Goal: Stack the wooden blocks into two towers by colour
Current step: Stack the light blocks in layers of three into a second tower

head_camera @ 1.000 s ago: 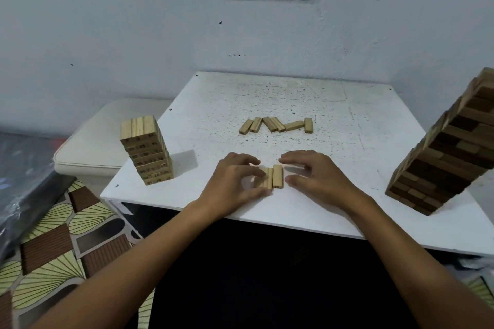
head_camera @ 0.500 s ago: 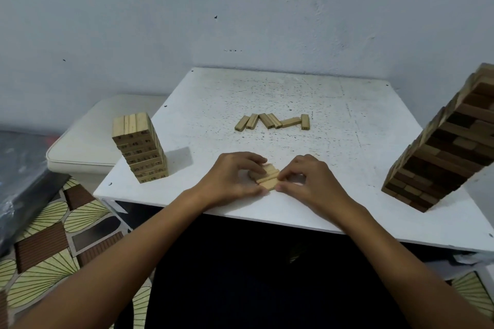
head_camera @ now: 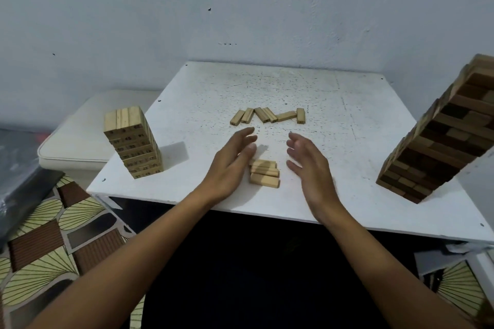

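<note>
Three light wooden blocks (head_camera: 264, 174) lie side by side near the front edge of the white table (head_camera: 334, 104), turned crosswise. My left hand (head_camera: 232, 162) hovers just left of them with fingers straight. My right hand (head_camera: 307, 161) hovers just right of them, fingers relaxed and apart from the blocks. A light-coloured tower (head_camera: 133, 141) stands at the table's left corner. A taller tower of mixed dark and light blocks (head_camera: 443, 139) stands at the right. Several loose light blocks (head_camera: 267, 115) lie in a row at mid-table.
A cream cushioned stool (head_camera: 77, 139) stands left of the table, below its level. A patterned floor (head_camera: 48, 238) shows at lower left. The white wall (head_camera: 160, 21) rises right behind the table's far edge.
Both hands let go of the three blocks and lifted away, fingers straightening. The blocks now lie crosswise, rotated from their earlier lengthwise position.
</note>
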A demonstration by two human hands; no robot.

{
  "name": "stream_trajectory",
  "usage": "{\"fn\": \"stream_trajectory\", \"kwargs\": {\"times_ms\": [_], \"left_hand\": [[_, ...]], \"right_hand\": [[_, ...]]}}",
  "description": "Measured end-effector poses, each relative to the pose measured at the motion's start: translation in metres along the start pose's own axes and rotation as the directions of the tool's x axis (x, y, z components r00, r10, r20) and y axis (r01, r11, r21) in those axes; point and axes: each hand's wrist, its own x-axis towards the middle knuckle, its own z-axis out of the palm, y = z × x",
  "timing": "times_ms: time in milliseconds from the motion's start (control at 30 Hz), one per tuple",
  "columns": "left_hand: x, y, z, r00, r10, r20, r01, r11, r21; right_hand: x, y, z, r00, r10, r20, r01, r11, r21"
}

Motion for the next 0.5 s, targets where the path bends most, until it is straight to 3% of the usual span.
{"fn": "stream_trajectory", "kwargs": {"times_ms": [67,200,500], "left_hand": [[-0.003,0.005,0.009,0.992,-0.097,-0.075,0.084,0.983,-0.165],[-0.004,0.013,0.024,0.973,-0.198,-0.116,0.127,0.887,-0.444],[-0.009,0.015,0.037,0.973,-0.184,-0.139,0.081,0.838,-0.540]], "right_hand": [[-0.002,-0.003,0.008,0.997,0.080,-0.007,-0.077,0.978,0.194],[-0.009,-0.003,0.025,0.997,0.079,0.002,-0.077,0.958,0.275],[-0.009,0.004,0.048,0.997,0.033,-0.063,-0.014,0.958,0.286]]}}
